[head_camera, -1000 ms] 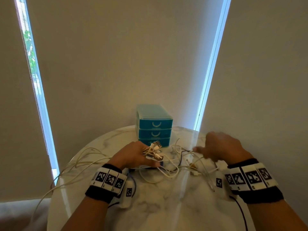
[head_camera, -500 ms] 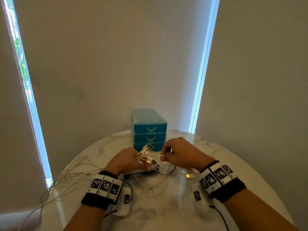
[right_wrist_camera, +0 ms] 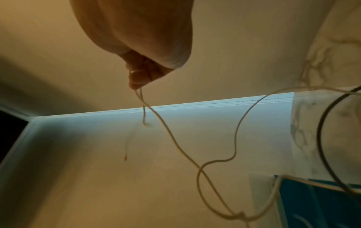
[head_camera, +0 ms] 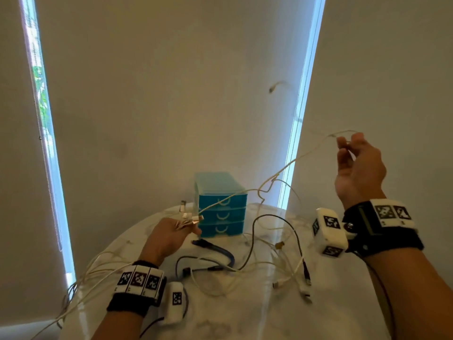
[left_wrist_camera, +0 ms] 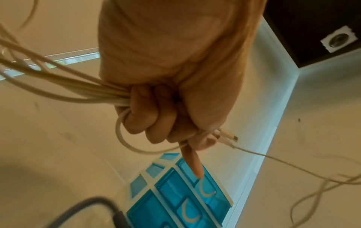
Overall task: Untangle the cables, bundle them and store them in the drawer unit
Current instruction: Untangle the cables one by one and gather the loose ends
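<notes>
Head view: high, looking forward and down over the marble table point(head_camera: 245, 315) toward the blind-covered wall. Left wrist view: very close under the left hand point(left_wrist_camera: 171, 86), facing along its fingers. Right wrist view: close beneath the raised right hand point(right_wrist_camera: 140, 46), facing the wall. All three share the blue drawer unit point(head_camera: 220, 207).

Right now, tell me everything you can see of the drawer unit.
The drawer unit is a small box of translucent blue plastic with a paler frosted top and frame. It has three stacked drawers, all shut, each with a pale curved handle. It stands upright at the table's far edge, by the wall. A white cable crosses in front of its top drawer; touching or not, I cannot tell.
</notes>
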